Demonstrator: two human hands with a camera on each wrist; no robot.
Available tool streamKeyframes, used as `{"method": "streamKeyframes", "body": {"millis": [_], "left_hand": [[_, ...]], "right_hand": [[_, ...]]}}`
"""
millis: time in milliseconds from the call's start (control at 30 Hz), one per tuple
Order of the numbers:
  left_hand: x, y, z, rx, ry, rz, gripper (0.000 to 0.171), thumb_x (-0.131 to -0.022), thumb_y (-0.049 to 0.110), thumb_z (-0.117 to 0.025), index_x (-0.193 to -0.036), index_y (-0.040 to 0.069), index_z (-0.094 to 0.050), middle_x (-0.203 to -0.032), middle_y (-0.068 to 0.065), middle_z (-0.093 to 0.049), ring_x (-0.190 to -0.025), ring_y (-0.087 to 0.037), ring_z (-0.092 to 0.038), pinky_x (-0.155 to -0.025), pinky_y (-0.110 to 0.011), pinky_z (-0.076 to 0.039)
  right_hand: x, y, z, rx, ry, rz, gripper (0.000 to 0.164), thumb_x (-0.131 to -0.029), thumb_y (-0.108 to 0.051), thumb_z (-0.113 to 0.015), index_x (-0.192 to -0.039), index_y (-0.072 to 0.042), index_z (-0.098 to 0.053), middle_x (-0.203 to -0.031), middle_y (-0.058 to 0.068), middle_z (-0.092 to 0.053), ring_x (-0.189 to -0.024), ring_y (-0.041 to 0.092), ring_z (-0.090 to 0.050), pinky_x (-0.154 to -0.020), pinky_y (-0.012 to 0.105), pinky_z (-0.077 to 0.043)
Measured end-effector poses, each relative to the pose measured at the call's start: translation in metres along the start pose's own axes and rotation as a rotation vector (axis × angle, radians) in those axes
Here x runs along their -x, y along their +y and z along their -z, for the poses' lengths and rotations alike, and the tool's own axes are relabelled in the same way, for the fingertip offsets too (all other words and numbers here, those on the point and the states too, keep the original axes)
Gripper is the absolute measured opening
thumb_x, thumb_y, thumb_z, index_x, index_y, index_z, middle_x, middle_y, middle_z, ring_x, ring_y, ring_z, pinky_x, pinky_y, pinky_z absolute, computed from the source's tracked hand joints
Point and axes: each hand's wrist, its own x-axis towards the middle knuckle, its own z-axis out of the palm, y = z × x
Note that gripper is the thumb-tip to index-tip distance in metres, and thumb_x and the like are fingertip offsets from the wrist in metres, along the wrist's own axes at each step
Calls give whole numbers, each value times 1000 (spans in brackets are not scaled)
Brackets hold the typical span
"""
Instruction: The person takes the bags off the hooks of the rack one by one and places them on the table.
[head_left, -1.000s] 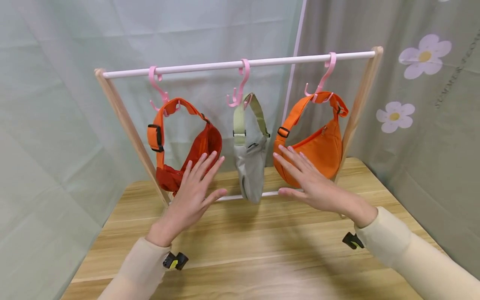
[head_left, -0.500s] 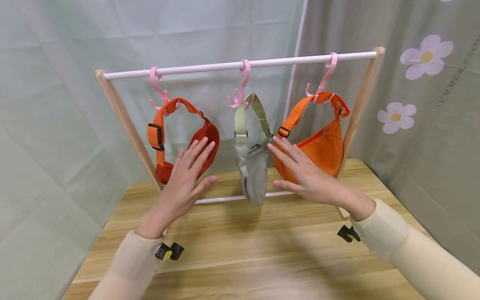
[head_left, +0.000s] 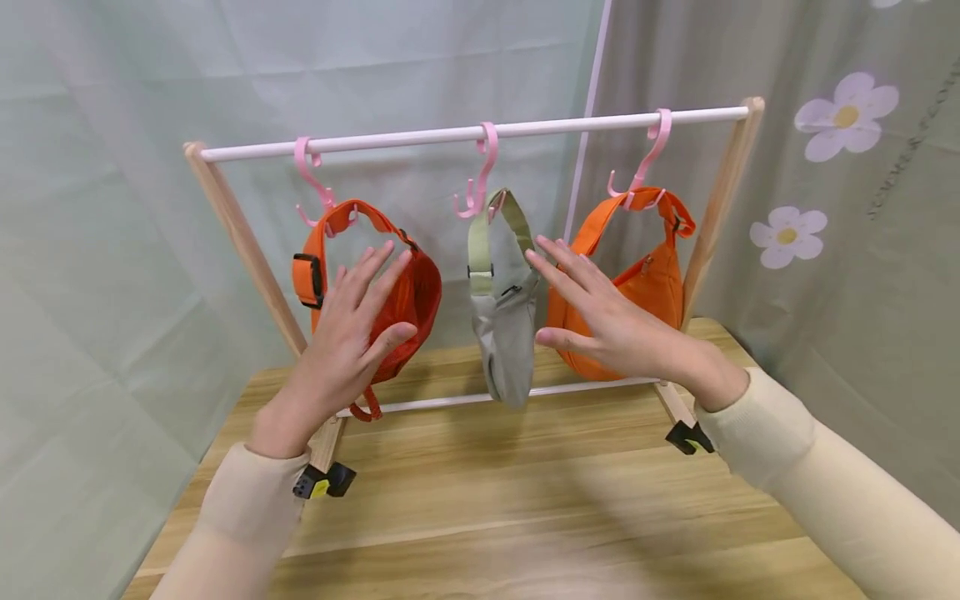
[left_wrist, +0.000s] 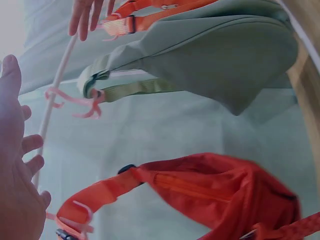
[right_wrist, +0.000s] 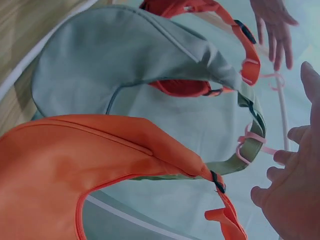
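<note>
My left hand (head_left: 337, 346) is raised with fingers extended in front of a red bag (head_left: 422, 292) with an orange strap. Level with it, my right hand (head_left: 618, 329) spreads its straight fingers before an orange bag (head_left: 651, 287). Its fingertips overlap the edge of the grey bag (head_left: 510, 346) in the head view; contact cannot be told there. In the right wrist view the right hand (right_wrist: 295, 185) appears apart from the bags, holding nothing. The left wrist view likewise has the left hand (left_wrist: 17, 165) beside the red bag (left_wrist: 210, 190), gripping nothing.
The bags hang by their straps from pink hooks (head_left: 487, 158) on a white rod (head_left: 405, 140). Wooden posts (head_left: 243, 242) carry the rod, and a lower white bar (head_left: 442, 402) joins them. The rack stands on a wood-grain table (head_left: 480, 500), with curtains (head_left: 97, 250) around it.
Both hands have risen and drifted left, the left hand more so. More of the red bag, including a dangling strap end, shows now. The bags stay on their hooks.
</note>
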Motion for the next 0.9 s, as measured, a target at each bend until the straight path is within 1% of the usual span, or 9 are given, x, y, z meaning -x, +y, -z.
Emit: {"method": "streamKeyframes", "body": {"millis": [133,300,467,533,633,700,733,833,900], "left_hand": [[-5,1,8,-5,23,-12,82,-103,71,-30,-165,18,-30,-170,-11,-24,-157,-38,-18,-125,-62,-4],[-8,0,12,0,27,-3,83,-103,71,-29,-165,17,-29,-171,-12,-24,-158,-36,-17,-125,-61,-3],[-14,-5,16,-17,43,-19,84,-102,72,-28,-165,16,-30,-171,-12,-24,-157,-37,-17,-125,-61,-2],[-18,-8,21,-22,74,-29,84,-103,72,-28,-164,14,-33,-170,-13,-25,-157,-36,-19,-125,-61,-4],[-25,-13,31,-15,138,-36,85,-102,72,-31,-161,11,-37,-169,-11,-28,-157,-33,-21,-125,-59,-7],[-30,-17,38,-6,175,-36,85,-103,71,-33,-161,9,-38,-168,-12,-30,-157,-33,-21,-125,-56,-9],[-32,-19,41,-2,183,-31,85,-103,71,-34,-161,10,-38,-169,-11,-30,-157,-33,-21,-125,-56,-9],[-37,-24,46,-9,171,-12,85,-102,72,-34,-162,12,-36,-169,-11,-27,-158,-34,-17,-125,-57,-7],[-40,-27,47,-25,162,-10,85,-102,72,-35,-162,13,-35,-170,-11,-26,-159,-34,-14,-125,-59,-4]], "right_hand": [[-4,-1,3,-1,10,7,95,-100,-34,-71,-169,-28,-7,-174,-9,5,-160,21,6,-123,61,-20],[-10,-3,7,-3,25,28,94,-100,-34,-72,-169,-27,-8,-174,-10,3,-160,22,5,-124,60,-18],[-17,-7,11,-8,31,40,92,-101,-36,-70,-169,-28,-9,-174,-12,2,-160,18,6,-125,60,-16],[-21,-10,12,-21,33,43,90,-102,-36,-69,-169,-28,-9,-174,-14,2,-160,16,6,-125,58,-16],[-27,-14,12,-54,39,48,90,-102,-37,-68,-169,-30,-7,-173,-16,3,-159,12,4,-125,54,-19],[-32,-16,13,-77,46,61,89,-103,-35,-67,-169,-29,-7,-173,-14,2,-159,10,2,-126,51,-21],[-34,-16,13,-85,49,69,89,-103,-35,-67,-169,-28,-7,-174,-13,2,-159,9,0,-125,50,-22],[-39,-18,14,-105,55,88,89,-103,-33,-68,-169,-25,-9,-174,-11,1,-159,9,-5,-125,47,-23],[-41,-21,16,-116,60,90,89,-102,-33,-68,-169,-25,-9,-174,-13,1,-158,9,-9,-125,45,-23]]}}
